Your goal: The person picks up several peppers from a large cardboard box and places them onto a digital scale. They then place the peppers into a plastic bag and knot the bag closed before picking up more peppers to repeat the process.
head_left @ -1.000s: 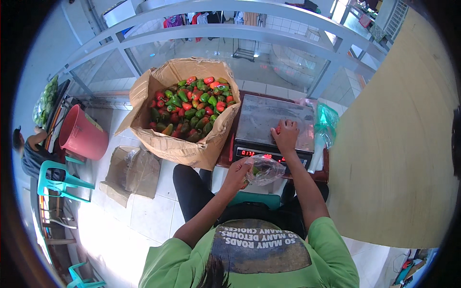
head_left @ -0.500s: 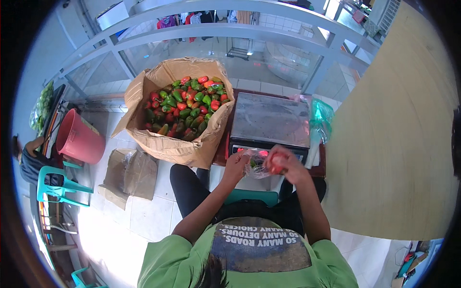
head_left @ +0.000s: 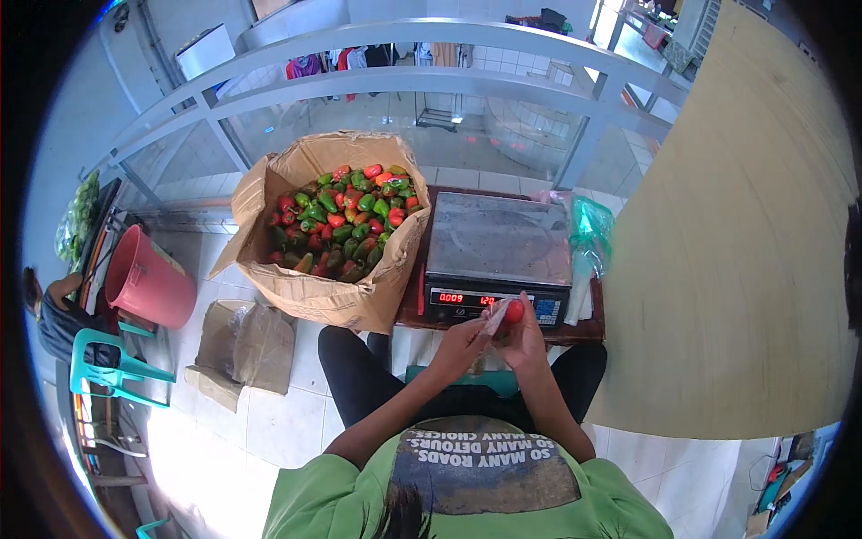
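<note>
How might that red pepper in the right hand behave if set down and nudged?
The red pepper would probably roll, given its rounded side. Its smooth-looking skin may be slippery. It's likely light, being small beside the right hand.

Has a grey metal railing (head_left: 431, 32) fitted with clear panels (head_left: 305, 117), bowed by the lens. Shows beyond the railing some hanging clothes (head_left: 382, 56), a low metal rack (head_left: 437, 118) and white tiles (head_left: 496, 59). Meets a pale bluish wall (head_left: 85, 135) at the railing's left end. Holds, just before the railing, a reddish-brown surface (head_left: 588, 330); near its left end, a pink bucket (head_left: 148, 283); farther out, a turquoise plastic chair (head_left: 108, 366). Lays pale floor tiles (head_left: 269, 429) before the railing, washed white by glare well out from its left part. Includes a large light wood-toned board (head_left: 718, 287) nearer than the railing's right end
</note>
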`<state>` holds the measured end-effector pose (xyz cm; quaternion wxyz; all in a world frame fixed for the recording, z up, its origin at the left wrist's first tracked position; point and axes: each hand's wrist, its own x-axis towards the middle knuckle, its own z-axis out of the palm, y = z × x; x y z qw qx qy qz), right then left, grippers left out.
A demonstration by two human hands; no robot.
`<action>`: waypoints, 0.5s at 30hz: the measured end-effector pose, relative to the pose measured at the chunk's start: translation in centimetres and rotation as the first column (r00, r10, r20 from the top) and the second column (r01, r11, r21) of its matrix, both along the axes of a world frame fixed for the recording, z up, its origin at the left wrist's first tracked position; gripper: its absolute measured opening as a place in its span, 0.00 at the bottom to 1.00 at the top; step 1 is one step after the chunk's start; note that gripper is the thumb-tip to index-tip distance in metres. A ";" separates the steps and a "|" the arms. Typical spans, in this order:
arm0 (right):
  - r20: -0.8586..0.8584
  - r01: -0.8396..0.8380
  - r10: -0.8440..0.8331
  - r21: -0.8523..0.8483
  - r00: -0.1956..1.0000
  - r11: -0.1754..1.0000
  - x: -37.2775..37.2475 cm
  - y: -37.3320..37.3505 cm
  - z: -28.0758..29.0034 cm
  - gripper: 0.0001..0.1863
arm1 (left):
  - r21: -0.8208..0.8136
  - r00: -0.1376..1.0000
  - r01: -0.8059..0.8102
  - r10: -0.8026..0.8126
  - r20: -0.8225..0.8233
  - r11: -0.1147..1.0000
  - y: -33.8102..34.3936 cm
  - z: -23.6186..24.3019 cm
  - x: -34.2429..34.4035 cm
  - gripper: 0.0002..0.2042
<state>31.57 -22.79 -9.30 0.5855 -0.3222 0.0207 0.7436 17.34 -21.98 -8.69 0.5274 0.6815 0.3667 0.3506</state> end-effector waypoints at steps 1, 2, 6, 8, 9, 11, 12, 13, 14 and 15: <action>0.034 0.029 -0.030 0.041 0.999 0.999 -0.4 -0.2 -0.3 0.19 | 0.001 1.000 0.003 -0.003 0.002 1.000 0.0 0.1 0.1 0.12; 0.066 0.055 -0.061 0.082 0.996 0.995 -0.8 -0.3 -0.6 0.18 | -0.002 0.997 -0.056 0.056 0.054 0.998 0.1 0.3 0.2 0.12; 0.238 0.046 -0.106 0.245 0.965 0.968 -2.6 -0.8 -2.4 0.15 | -0.067 0.981 -0.172 0.178 0.084 0.983 0.6 0.2 0.3 0.12; 0.434 -0.042 -0.099 0.304 0.896 0.952 -3.0 -0.9 -2.4 0.13 | -0.098 0.962 -0.227 0.239 0.136 0.969 0.6 -0.3 0.3 0.10; 0.433 -0.040 -0.102 0.305 0.895 0.951 -2.9 -1.0 -3.1 0.13 | -0.130 0.939 -0.269 0.290 0.184 0.954 0.7 -0.5 0.4 0.09; 0.877 -0.301 -0.121 0.285 0.466 0.910 -2.4 -0.7 -4.7 0.14 | -0.062 0.942 -0.311 0.316 0.115 0.948 0.6 -0.4 0.3 0.08; 0.878 -0.304 -0.117 0.282 0.464 0.910 -2.5 -0.7 -4.1 0.14 | 0.003 0.934 -0.355 0.354 0.047 0.935 0.6 -0.6 0.1 0.08; 0.934 -0.430 -0.283 0.352 0.217 0.832 -2.6 -0.6 -2.7 0.16 | 0.000 0.932 -0.359 0.359 0.046 0.933 0.7 -0.7 -0.2 0.08; 0.888 -0.564 -0.460 0.369 -0.022 0.739 -2.6 -0.5 -1.6 0.17 | -0.001 0.936 -0.352 0.352 0.010 0.936 0.8 -0.9 -0.5 0.08; 0.887 -0.566 -0.461 0.369 -0.023 0.737 -2.6 -0.5 -0.9 0.17 | 0.001 0.939 -0.342 0.342 -0.023 0.940 0.9 -1.0 -0.7 0.08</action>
